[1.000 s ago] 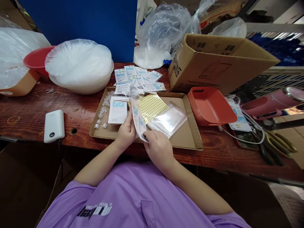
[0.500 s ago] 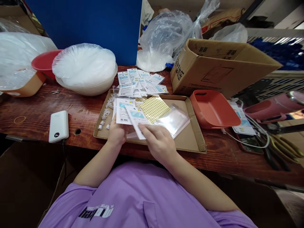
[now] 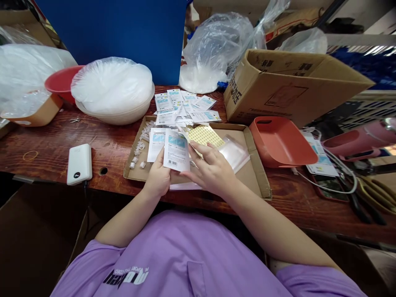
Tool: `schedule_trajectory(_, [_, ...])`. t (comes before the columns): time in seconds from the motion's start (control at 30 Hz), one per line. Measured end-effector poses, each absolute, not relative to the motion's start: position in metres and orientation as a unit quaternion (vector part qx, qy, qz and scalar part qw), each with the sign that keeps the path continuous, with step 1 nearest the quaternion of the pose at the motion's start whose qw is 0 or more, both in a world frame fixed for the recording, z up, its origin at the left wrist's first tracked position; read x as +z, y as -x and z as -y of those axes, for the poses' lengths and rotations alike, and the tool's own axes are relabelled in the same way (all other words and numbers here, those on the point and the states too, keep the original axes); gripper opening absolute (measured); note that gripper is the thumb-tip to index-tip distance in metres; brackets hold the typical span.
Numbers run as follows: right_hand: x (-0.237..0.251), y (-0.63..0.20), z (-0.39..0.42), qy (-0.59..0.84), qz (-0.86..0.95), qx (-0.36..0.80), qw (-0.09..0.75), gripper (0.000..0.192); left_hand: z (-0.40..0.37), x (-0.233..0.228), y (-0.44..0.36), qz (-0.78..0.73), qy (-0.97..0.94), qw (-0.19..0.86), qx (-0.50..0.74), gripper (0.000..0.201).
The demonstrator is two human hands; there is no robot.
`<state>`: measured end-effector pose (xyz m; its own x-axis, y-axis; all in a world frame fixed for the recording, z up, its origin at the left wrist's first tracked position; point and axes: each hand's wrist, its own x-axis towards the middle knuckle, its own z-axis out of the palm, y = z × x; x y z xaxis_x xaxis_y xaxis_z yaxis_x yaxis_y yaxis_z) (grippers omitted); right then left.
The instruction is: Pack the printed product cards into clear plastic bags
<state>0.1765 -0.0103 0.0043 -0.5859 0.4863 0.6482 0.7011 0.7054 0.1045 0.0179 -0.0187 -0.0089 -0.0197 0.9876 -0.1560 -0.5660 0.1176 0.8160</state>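
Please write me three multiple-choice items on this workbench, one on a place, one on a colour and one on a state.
1. Where does the white power bank lie?
A. on the wooden table, left of the cardboard tray
B. inside the cardboard box
C. in the orange bin

2. What colour is the sticker sheet in the tray?
A. blue
B. yellow
C. black

3. How is the white packet kept?
A. flat on the table, untouched
B. held by left hand and right hand
C. hung on the blue board

Answers: 1 A, it rests on bare wood beside the tray; 2 B, its grid is yellow; 3 B, both hands touch it.
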Motion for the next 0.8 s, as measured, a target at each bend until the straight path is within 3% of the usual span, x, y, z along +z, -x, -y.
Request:
schedule_trajectory(0.23, [-0.001,-0.179,-0.009,0.401,0.822,-0.193,0.356,0.069,0.025,-0.006,-0.006,-0.362,-0.305,0.729,0.494,0.063])
schedule_trajectory(0.5, [0.005,-0.162,-0.031,0.467,0.797,-0.127,0.36,0.069,0.022,-0.004,-0.004,-0.373,-0.306,0.748,0.456,0.06])
schedule_trajectory(0.67, [0.014,-0.175,-0.029,0.488,0.737,-0.19,0.428,0.052,-0.043,0.029,0.002,-0.421,-0.335,0.699,0.472,0.066])
schedule_trajectory(0.8, [0.009,-0.192,-0.02,0.445,0.723,-0.253,0.464,0.049,-0.115,0.053,0.003,-0.403,-0.345,0.673,0.516,0.047])
